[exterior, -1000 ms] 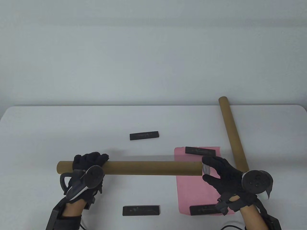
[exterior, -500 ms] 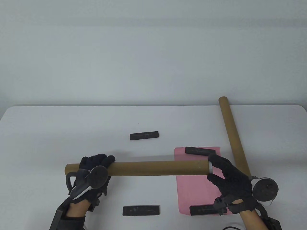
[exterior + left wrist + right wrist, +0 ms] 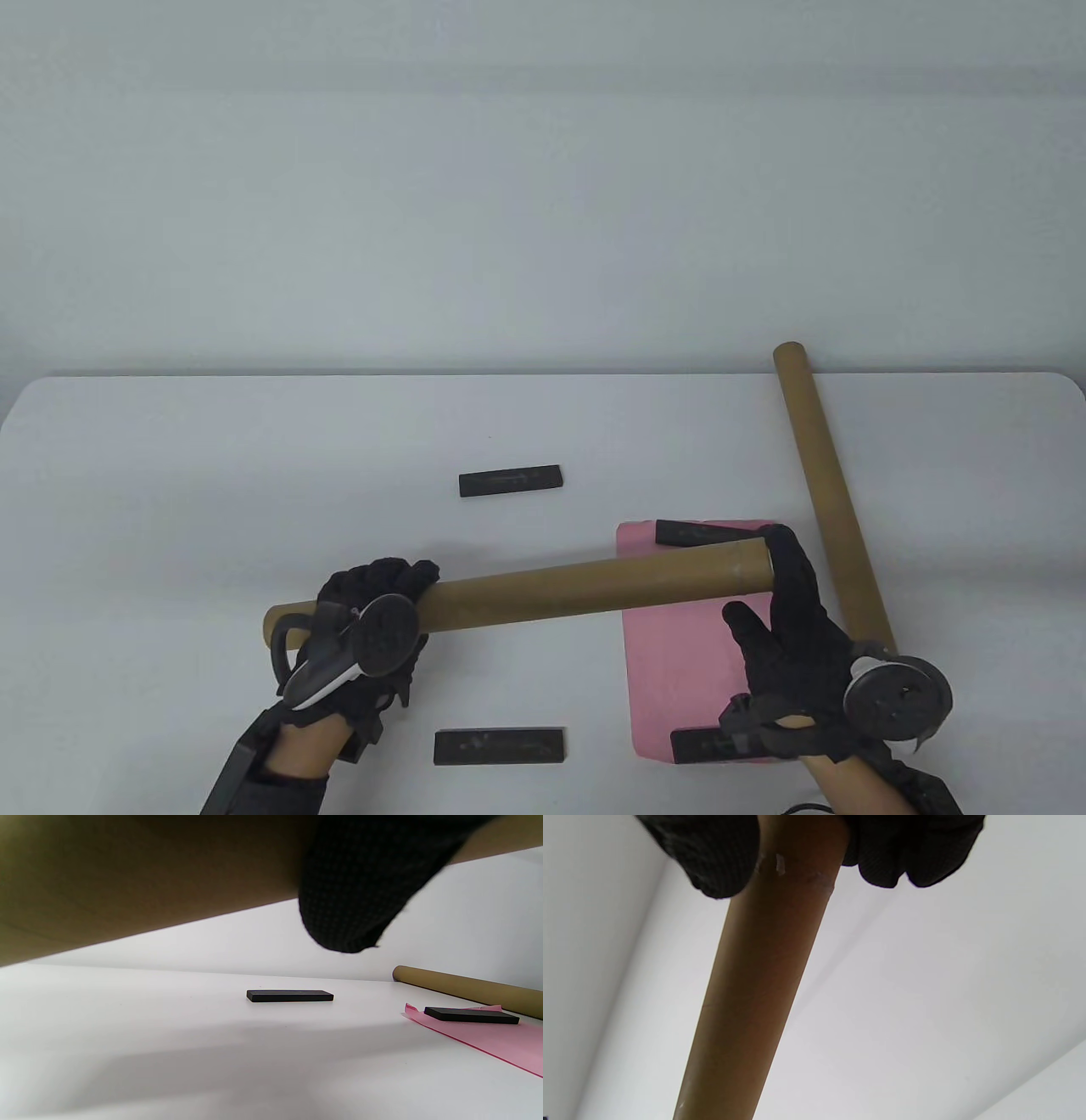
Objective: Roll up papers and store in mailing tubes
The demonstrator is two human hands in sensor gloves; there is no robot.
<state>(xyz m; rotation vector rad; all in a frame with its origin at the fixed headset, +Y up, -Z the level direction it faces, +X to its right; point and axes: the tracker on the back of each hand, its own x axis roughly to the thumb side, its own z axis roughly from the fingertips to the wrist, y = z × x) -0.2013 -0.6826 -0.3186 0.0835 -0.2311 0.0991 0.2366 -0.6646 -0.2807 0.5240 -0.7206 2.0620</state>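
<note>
A long brown mailing tube (image 3: 594, 586) is held above the table, its right end angled away from me. My left hand (image 3: 373, 594) grips it near its left end, fingers curled over the top. In the left wrist view the tube (image 3: 127, 878) fills the top, with a gloved finger (image 3: 360, 891) in front of it. My right hand (image 3: 776, 586) wraps the tube's right end and hides it. The right wrist view shows its fingers (image 3: 712, 849) on both sides of the tube (image 3: 763, 984). A pink paper (image 3: 679, 662) lies flat beneath the right end.
A second brown tube (image 3: 827, 484) lies at the right, reaching past the table's far edge. Black weight bars sit on the pink paper's far edge (image 3: 704, 533) and near edge (image 3: 713, 745). Two more bars lie on the bare table (image 3: 512, 480) (image 3: 499, 747).
The tube has shifted right and its right end has swung away from me. The white cap pinched in my right hand met the tube's end; that hand now closes over the end.
</note>
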